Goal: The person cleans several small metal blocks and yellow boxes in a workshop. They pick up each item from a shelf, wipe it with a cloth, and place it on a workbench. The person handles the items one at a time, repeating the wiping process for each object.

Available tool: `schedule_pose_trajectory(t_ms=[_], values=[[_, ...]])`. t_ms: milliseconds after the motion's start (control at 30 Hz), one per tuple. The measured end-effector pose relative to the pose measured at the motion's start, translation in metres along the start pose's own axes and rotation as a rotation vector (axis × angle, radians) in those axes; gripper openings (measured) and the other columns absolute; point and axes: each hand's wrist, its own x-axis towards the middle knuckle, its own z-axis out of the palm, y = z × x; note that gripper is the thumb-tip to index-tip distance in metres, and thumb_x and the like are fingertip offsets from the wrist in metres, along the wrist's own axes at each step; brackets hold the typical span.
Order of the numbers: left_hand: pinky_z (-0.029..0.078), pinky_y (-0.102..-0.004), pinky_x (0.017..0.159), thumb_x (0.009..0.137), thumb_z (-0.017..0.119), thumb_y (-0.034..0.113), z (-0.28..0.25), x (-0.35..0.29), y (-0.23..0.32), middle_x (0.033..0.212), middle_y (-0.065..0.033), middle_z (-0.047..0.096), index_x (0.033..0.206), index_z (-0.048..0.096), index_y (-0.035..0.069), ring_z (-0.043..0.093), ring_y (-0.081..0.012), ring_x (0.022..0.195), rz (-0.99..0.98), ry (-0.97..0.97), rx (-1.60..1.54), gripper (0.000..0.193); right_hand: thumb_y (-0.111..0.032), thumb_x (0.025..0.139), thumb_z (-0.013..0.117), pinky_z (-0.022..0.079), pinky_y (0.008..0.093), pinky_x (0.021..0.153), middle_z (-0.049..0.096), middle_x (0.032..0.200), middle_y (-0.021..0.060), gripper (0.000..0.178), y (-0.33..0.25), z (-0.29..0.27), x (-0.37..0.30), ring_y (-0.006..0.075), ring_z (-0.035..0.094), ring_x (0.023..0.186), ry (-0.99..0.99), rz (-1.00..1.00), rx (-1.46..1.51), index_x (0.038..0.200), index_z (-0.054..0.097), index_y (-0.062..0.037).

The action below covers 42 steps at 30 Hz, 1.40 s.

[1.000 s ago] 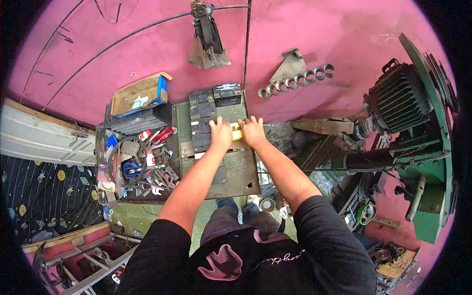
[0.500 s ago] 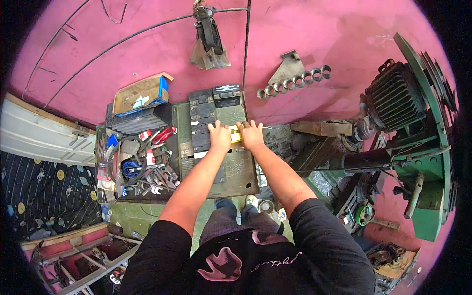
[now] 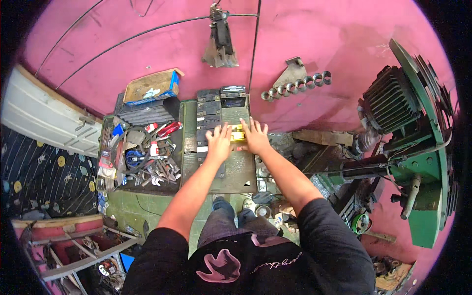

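Two yellow-marked blocks (image 3: 237,135) lie close together on the green metal bench top (image 3: 236,172), between my hands; their lower parts are partly hidden. My left hand (image 3: 218,145) is at their left side, fingers spread toward a row of black box-shaped batteries (image 3: 209,108). On the other side my right hand (image 3: 255,139) has its fingers stretched out along the blocks' right edge, with the thumb apart. Whether either palm touches the blocks cannot be made out. Another black battery (image 3: 233,98) stands at the far end of the bench.
To the left, a tray of jumbled hand tools (image 3: 152,167) adjoins the bench. Behind it, an open cardboard box (image 3: 152,90) rests on dark stacked cases (image 3: 152,115). A green machine with a finned motor (image 3: 393,96) stands at right. Metal rings (image 3: 297,86) hang on the pink wall.
My hands have loosened from the yellow-marked blocks and their fingers are more spread. More yellow shows between them. The whole view has shifted slightly.
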Motion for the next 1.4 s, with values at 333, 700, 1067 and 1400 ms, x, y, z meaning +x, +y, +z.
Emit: schedule_pose_trajectory(t_ms=[333,700,1067,1400], values=[[0.049,-0.0509,0.086,0.083,0.078,0.034,-0.069,-0.418,0.015,0.095,-0.0166,0.071,0.089,0.070,0.006,0.065,-0.0388,0.095,-0.775,-0.229,-0.371,0.030,-0.021,0.087,0.072,0.032,0.0547,0.104,0.068,0.120,0.0134,0.057,-0.041,0.042,-0.303,0.0365,0.053,0.114,-0.098,-0.025,0.470,0.141,0.056,-0.0108],[0.054,-0.0501,0.092,0.091,0.064,0.049,-0.030,-0.812,0.112,0.100,-0.0260,0.073,0.101,0.077,0.005,0.070,-0.0435,0.100,-1.585,-0.612,-0.642,0.047,-0.035,0.086,0.073,0.056,0.0454,0.092,0.076,0.110,0.0159,0.047,-0.102,0.129,-0.275,0.0347,0.072,0.105,-0.830,-0.083,0.310,0.126,0.070,-0.0101],[0.053,-0.0449,0.101,0.084,0.073,0.054,-0.102,-0.943,0.135,0.118,-0.0247,0.071,0.108,0.077,0.009,0.067,-0.0394,0.114,-2.066,-0.175,-0.675,0.051,-0.039,0.083,0.071,0.053,0.0482,0.099,0.073,0.117,0.0187,0.051,-0.426,0.173,-0.289,0.0362,0.068,0.114,-0.932,-0.549,0.074,0.128,0.067,-0.0160],[0.055,-0.0445,0.096,0.086,0.074,0.051,-0.127,-0.994,0.241,0.112,-0.0230,0.074,0.116,0.074,0.010,0.070,-0.0386,0.109,-2.554,0.223,-0.614,0.051,-0.034,0.083,0.070,0.056,0.0423,0.094,0.075,0.112,0.0147,0.048,-0.628,0.177,-0.345,0.0334,0.071,0.107,-0.929,-0.975,-0.008,0.126,0.069,-0.0117]])
